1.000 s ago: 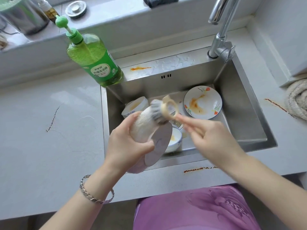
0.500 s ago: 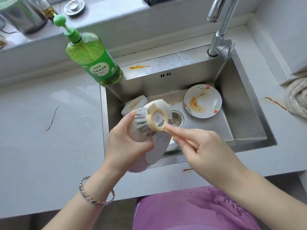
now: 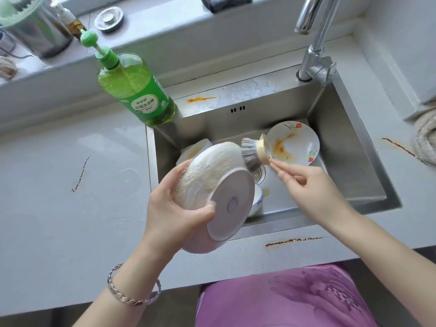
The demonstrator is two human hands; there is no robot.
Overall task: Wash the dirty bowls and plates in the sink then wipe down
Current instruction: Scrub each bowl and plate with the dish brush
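Scrubbing brush [image 3: 253, 153] on bowl [image 3: 212, 175]; Chinese-labelled soap bottle [image 3: 136, 90].

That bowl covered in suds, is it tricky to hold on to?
Probably slippery: foam coats the bowl outside, right where the left hand grips it. It looks like glazed ceramic, so likely stiff, fairly heavy and breakable if dropped into the steel sink. The brush pushing on it could nudge it loose.

A steel canister [image 3: 40, 31], an amber bottle [image 3: 72, 24] and a drain plug [image 3: 109, 20] sit on the windowsill [image 3: 165, 14].
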